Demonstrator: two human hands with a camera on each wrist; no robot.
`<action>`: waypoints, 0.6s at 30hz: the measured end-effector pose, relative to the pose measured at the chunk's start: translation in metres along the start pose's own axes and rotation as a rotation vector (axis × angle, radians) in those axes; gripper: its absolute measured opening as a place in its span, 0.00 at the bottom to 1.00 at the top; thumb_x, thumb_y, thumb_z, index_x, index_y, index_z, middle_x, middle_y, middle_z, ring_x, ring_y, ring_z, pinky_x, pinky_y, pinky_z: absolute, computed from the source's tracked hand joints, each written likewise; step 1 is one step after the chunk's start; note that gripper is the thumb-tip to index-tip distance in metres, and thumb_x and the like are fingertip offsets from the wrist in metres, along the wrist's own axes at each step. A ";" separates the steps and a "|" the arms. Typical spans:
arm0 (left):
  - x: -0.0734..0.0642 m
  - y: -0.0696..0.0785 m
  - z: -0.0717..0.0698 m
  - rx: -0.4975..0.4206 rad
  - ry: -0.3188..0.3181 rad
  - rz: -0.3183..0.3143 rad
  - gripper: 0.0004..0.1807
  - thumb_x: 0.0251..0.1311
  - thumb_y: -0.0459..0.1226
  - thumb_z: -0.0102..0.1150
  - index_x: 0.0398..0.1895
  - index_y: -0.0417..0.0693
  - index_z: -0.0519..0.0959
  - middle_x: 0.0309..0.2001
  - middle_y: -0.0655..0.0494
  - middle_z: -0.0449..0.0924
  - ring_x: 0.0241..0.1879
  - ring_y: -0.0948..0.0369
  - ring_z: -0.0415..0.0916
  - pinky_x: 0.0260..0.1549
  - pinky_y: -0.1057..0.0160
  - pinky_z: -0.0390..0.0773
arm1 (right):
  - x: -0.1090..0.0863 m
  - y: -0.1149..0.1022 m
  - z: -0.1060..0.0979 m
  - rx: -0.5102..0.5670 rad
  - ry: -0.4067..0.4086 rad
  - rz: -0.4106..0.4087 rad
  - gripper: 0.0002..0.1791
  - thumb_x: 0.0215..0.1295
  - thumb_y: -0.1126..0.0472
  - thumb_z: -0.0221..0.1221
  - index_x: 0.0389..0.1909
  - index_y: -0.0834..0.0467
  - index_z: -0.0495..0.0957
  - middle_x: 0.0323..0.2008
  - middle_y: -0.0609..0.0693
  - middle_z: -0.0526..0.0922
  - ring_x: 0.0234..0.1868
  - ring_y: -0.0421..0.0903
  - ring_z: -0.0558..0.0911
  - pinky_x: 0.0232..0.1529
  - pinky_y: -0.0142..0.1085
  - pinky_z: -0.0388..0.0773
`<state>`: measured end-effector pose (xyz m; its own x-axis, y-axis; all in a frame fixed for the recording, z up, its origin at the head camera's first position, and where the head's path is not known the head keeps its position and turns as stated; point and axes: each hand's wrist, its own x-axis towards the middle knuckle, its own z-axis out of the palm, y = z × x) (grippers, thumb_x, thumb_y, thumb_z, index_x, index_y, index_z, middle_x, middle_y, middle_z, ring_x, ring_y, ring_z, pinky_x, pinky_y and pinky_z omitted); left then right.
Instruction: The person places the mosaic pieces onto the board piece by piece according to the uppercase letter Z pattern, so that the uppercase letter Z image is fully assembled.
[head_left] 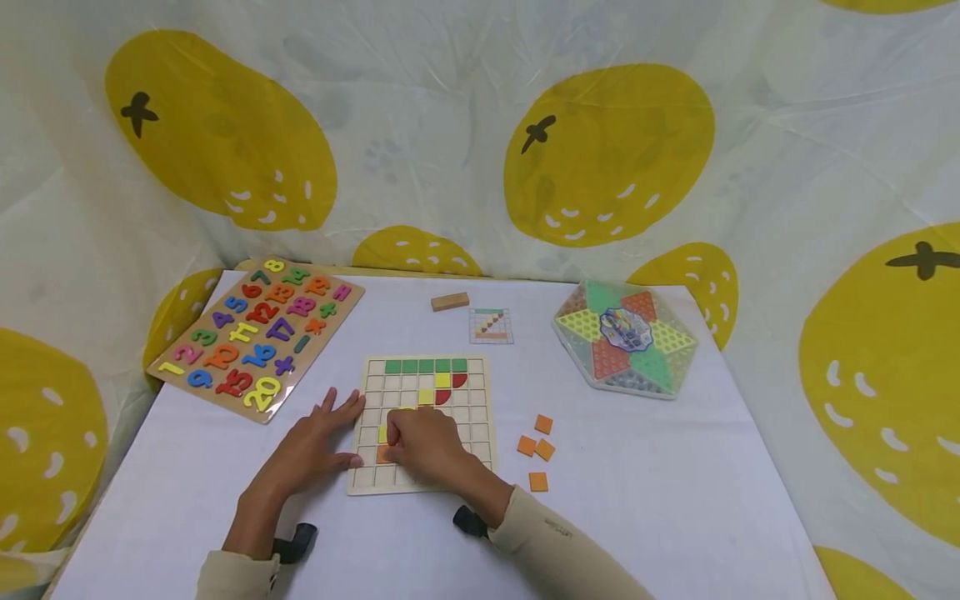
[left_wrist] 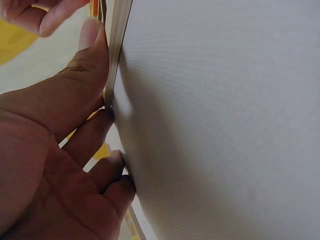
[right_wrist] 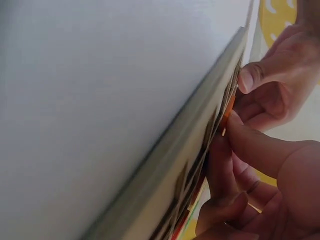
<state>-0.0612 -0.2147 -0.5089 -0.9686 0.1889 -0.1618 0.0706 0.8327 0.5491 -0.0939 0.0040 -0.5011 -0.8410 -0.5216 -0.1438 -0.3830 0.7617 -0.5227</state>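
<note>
A wooden grid board (head_left: 480,450) lies on the table, with green square tiles (head_left: 426,366), yellow square tiles (head_left: 442,380) and red quarter-round tiles (head_left: 459,381) in its cells. My left hand (head_left: 311,446) rests at the board's left edge, its thumb (left_wrist: 92,42) touching the rim and its fingers spread on the tabletop. Over the lower-left cells, my right hand (head_left: 431,442) has its fingers curled, with thumb and index finger pinching an orange square tile (right_wrist: 228,114) at the board's surface. The right hand hides some cells in the head view.
Several loose orange tiles (head_left: 543,425) lie right of the board. Behind it are a small pattern card (head_left: 491,327) and a wooden block (head_left: 450,302). A number puzzle board (head_left: 258,342) stands at left, a hexagonal star-pattern game board (head_left: 626,339) at right. A patterned curtain (head_left: 420,125) closes the back.
</note>
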 end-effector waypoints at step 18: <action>0.000 -0.002 0.002 0.005 0.008 -0.003 0.56 0.50 0.45 0.84 0.83 0.55 0.62 0.83 0.51 0.57 0.84 0.33 0.44 0.73 0.23 0.52 | -0.034 0.034 -0.037 0.086 0.031 0.070 0.11 0.62 0.50 0.77 0.40 0.43 0.84 0.25 0.35 0.78 0.34 0.37 0.75 0.37 0.34 0.71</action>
<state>-0.0609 -0.2150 -0.5118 -0.9706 0.1823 -0.1569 0.0691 0.8360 0.5444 -0.0926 0.0618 -0.4831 -0.8765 -0.4552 -0.1565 -0.2903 0.7592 -0.5826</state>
